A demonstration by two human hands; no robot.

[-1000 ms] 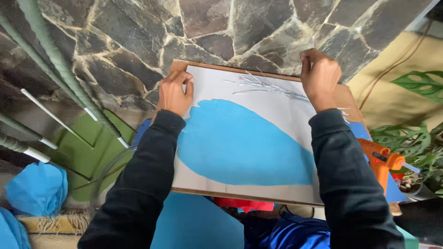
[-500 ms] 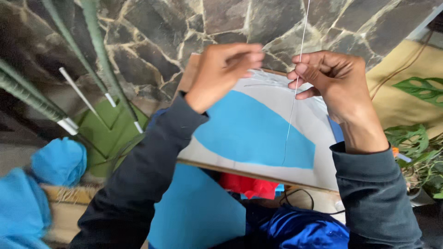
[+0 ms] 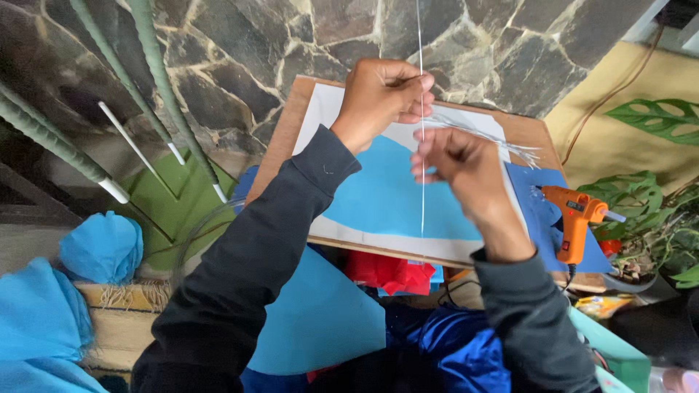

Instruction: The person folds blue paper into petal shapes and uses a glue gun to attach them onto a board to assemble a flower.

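**Thin white strand held taut over the blue-and-white board**

We have our left hand point(image 3: 382, 94) closed, fingers pinched on a thin white strand point(image 3: 421, 189) that runs straight up and down, from past the top edge at 12 o'clock to the near edge of the board point(image 3: 284, 142). Our right hand point(image 3: 462, 164) sits just below it, toward 5 o'clock, fingers curled by the same strand; whether it truly grips, we cannot tell. The two hands are close together, nearly touching.

Under them lies a white sheet point(image 3: 328, 109) on the board, most of it already covered by a big blue shape point(image 3: 378, 196). At 3 o'clock of the right hand a bunch of loose white strands point(image 3: 502, 142) rests on the sheet, so we judge some are placed and this one is not yet fixed.

Further out at 3 o'clock, an orange glue gun point(image 3: 575, 218) lies on blue paper. At 6 o'clock, red paper point(image 3: 386, 273). At 9 o'clock, green stalks point(image 3: 156, 73) against the stone wall point(image 3: 240, 44)
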